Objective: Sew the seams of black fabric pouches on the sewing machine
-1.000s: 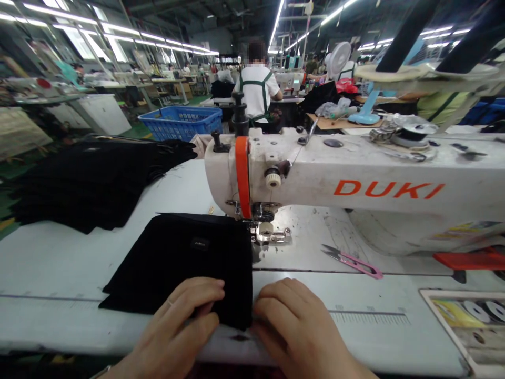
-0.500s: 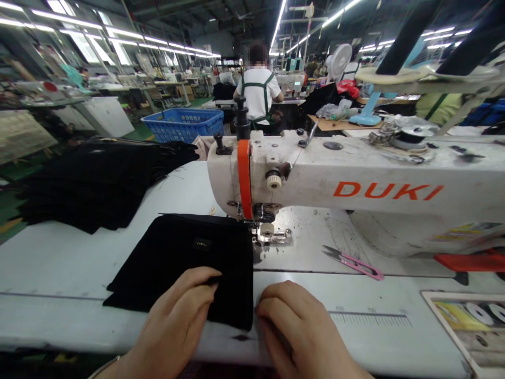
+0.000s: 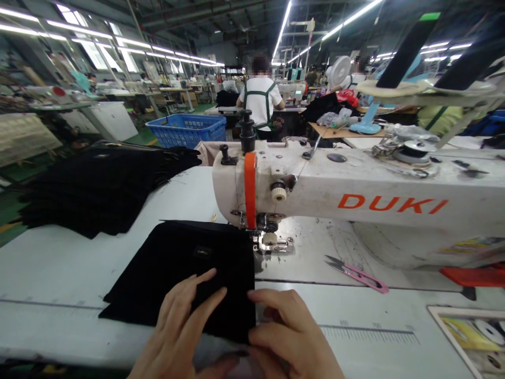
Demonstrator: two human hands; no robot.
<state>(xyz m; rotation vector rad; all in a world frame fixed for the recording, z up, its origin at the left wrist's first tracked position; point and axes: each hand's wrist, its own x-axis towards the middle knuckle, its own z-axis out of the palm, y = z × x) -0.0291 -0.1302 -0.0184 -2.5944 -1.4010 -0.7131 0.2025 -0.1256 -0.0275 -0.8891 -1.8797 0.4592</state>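
Note:
A black fabric piece (image 3: pixel 169 279) with a small label lies on the table, its right edge by the presser foot of the sewing machine (image 3: pixel 315 179). Over its lower part rests my left hand (image 3: pixel 185 321), fingers apart and stretched across the cloth. My right hand (image 3: pixel 288 331) is at the lower right edge of the fabric, with thumb and fingers curled onto that edge. Pink-handled thread snips (image 3: pixel 357 273) lie on the machine bed to the right of my right hand.
A pile of black fabric pieces (image 3: pixel 94 184) covers the table's left side. Behind it stands a blue plastic basket (image 3: pixel 189 129). A person in a white shirt (image 3: pixel 258 100) sits ahead, back turned. Thread cones stand at upper right, and a bobbin tray (image 3: pixel 473 337) sits at lower right.
My left hand has gone from pinching the cloth to lying with its fingers spread. My right hand's fingers have moved onto the fabric's right edge. The view has tilted slightly upward.

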